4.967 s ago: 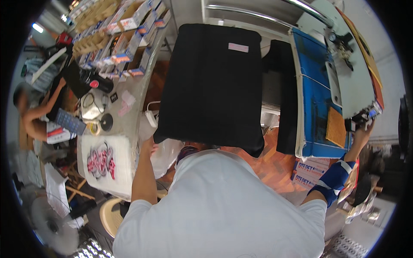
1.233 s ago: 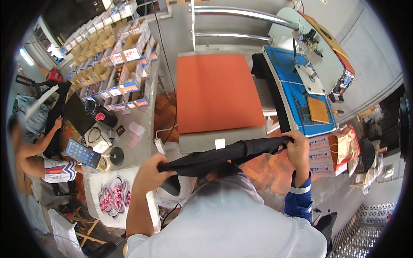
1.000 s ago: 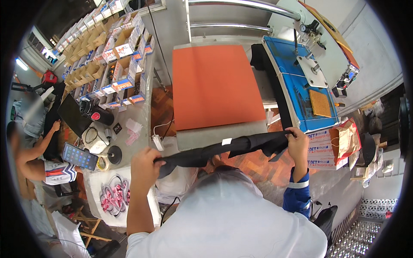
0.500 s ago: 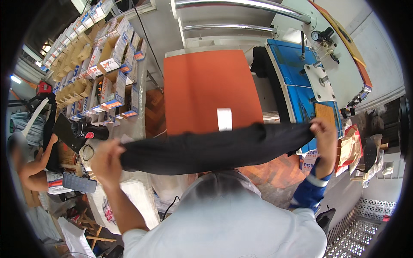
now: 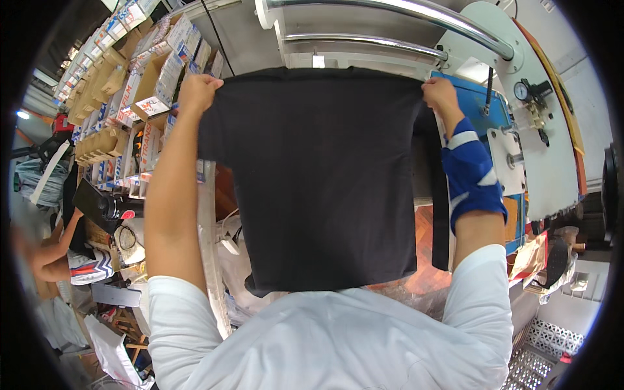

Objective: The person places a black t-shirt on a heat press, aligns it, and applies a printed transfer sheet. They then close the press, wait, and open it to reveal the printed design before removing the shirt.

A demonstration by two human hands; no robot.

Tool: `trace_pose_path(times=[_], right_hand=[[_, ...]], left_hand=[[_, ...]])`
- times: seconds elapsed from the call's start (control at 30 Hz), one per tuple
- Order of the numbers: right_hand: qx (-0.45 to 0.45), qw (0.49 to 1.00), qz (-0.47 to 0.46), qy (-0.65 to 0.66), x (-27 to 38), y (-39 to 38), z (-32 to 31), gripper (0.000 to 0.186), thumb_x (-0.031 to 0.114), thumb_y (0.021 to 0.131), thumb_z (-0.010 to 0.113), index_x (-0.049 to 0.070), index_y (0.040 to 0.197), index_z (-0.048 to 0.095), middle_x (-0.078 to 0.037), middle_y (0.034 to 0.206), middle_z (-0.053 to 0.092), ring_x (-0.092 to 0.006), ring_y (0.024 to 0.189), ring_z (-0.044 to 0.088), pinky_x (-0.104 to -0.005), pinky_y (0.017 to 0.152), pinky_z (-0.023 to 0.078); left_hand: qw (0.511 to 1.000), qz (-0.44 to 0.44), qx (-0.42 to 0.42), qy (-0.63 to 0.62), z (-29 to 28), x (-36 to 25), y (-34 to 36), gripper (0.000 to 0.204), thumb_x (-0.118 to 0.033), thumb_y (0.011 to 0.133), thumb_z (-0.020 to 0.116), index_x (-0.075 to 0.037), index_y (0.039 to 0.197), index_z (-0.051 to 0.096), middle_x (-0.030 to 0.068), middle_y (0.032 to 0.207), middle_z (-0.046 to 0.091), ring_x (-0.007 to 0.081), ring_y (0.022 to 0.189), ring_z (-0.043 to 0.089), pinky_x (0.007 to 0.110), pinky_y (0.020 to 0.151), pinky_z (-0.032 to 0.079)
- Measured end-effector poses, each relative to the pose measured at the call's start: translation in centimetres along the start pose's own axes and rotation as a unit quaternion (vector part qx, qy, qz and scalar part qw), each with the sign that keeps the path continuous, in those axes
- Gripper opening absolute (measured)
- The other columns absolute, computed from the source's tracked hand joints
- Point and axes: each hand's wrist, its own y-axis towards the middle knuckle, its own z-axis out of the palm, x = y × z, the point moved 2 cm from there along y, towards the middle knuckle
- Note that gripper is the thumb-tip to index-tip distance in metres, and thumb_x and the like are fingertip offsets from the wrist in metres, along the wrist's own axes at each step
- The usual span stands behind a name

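Left hand (image 5: 200,93) at upper left and right hand (image 5: 442,94) at upper right each pinch a black T-shirt (image 5: 325,175) near a top corner, set wide apart so that it spreads across the middle of the frame; whether anything supports it from beneath, I cannot tell; an uneven pull could, I judge, skew or crease it, and a slack pinch could drop a corner; the lower left corner looks bunched, so the hem may tuck under; along the right side, a strip of black cloth (image 5: 441,214) and a blue board (image 5: 473,91) lie close enough that a sideways drift might catch on them; the shoulder end points to the top of the frame and the hem toward the person's white top (image 5: 331,351) at the bottom, the body's long axis running nearly straight up and down.
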Motion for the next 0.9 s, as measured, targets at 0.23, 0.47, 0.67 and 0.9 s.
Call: trace_pose_path(times=[0.23, 0.47, 0.67, 0.9], right_hand=[[0.015, 0.975, 0.098, 0.200, -2.6, 6.9, 9.6, 0.030, 0.015, 0.096, 0.056, -0.008, 0.105, 0.073, -0.023, 0.096, 0.077, -0.0379, 0.087, 0.078, -0.0471, 0.071, 0.066], [-0.029, 0.947, -0.291, -0.137, 9.7, -4.6, 14.6, 0.070, 0.059, 0.101, 0.059, 0.009, 0.149, 0.055, -0.017, 0.158, 0.050, -0.0393, 0.153, 0.037, -0.0601, 0.124, 0.030], [0.049, 0.971, -0.134, -0.191, 9.1, -4.6, 15.2, 0.081, 0.075, 0.102, 0.038, 0.020, 0.161, 0.046, -0.011, 0.172, 0.035, -0.0371, 0.161, 0.024, -0.0688, 0.126, 0.018], [-0.093, 0.953, -0.272, -0.090, 1.0, -11.3, 12.1, 0.074, 0.053, 0.104, 0.060, 0.004, 0.158, 0.045, -0.026, 0.167, 0.034, -0.0483, 0.156, 0.028, -0.0587, 0.128, 0.023]], left_hand=[[0.952, -0.222, -0.014, -0.211, 10.6, 0.2, 3.5, 0.023, -0.016, 0.094, 0.079, 0.005, 0.103, 0.078, 0.0173, 0.083, 0.077, 0.0283, 0.073, 0.077, 0.037, 0.072, 0.063], [0.951, 0.306, -0.018, -0.039, 15.7, -10.4, -4.7, 0.043, -0.026, 0.097, 0.072, -0.008, 0.136, 0.066, 0.0172, 0.147, 0.061, 0.0389, 0.138, 0.056, 0.055, 0.117, 0.042], [0.974, 0.159, 0.089, 0.132, 15.7, -5.5, -3.0, 0.064, -0.062, 0.105, 0.047, -0.020, 0.153, 0.057, 0.0097, 0.163, 0.049, 0.0359, 0.153, 0.039, 0.062, 0.126, 0.026], [0.982, 0.182, -0.043, -0.025, 9.0, -1.4, -12.7, 0.063, -0.054, 0.105, 0.053, -0.007, 0.148, 0.059, 0.0257, 0.155, 0.053, 0.0422, 0.149, 0.044, 0.058, 0.123, 0.031]])
